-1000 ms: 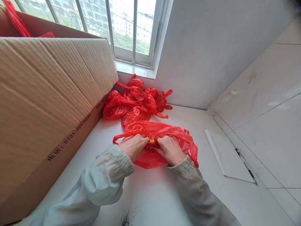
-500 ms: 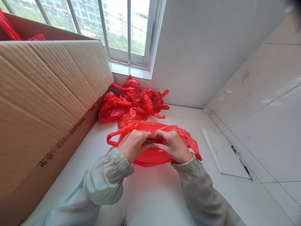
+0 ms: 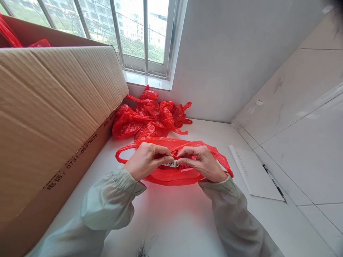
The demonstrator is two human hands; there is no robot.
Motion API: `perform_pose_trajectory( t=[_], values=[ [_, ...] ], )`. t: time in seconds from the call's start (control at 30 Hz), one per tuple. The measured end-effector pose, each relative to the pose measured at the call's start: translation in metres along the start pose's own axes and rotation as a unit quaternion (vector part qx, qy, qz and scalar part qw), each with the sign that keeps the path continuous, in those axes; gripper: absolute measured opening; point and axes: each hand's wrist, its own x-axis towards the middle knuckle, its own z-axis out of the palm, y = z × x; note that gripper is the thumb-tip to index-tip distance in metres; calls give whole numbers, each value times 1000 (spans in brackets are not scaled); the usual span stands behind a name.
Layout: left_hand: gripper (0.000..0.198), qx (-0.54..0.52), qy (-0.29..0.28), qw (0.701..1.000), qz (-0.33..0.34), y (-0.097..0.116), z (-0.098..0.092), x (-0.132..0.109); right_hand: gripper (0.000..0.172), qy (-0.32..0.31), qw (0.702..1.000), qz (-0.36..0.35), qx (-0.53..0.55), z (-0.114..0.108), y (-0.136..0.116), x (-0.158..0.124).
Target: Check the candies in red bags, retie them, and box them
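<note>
A red plastic bag (image 3: pixel 171 177) lies spread open on the white table, its handles out to the left and right. Inside its mouth is a red packet (image 3: pixel 183 166) with a white printed label (image 3: pixel 172 164). My left hand (image 3: pixel 150 159) pinches the packet's upper edge with thumb and fingers. Close beside it, my right hand (image 3: pixel 205 163) pinches the same edge, fingertips nearly touching the left ones. The lower part of the packet is hidden in the bag.
Several crumpled red bags (image 3: pixel 150 116) are heaped behind, under the window. A large cardboard box (image 3: pixel 61 92) fills the left side. Paper (image 3: pixel 254 175) and a pen (image 3: pixel 273 182) lie at the right by the tiled wall.
My hands have moved slightly apart and more of the packet and its label shows between them. The bag's left handle has shifted outward to the left.
</note>
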Motion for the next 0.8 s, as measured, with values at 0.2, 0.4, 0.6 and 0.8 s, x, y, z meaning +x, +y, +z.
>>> perform_pose_trajectory(
  t=[0.2,0.4,0.6,0.8],
  values=[
    [23,-66,13,998,-14,1,5,0,12,23,999,-4,-26,2,1,0],
    [16,-105,34,994,-22,-1,9,1,11,36,998,-14,-46,5,3,1],
    [16,-148,9,989,-23,-2,1,2,12,31,999,-14,-9,6,4,1],
    [26,-161,10,986,-37,-6,4,1,11,50,999,-11,-16,4,3,0]
  ],
)
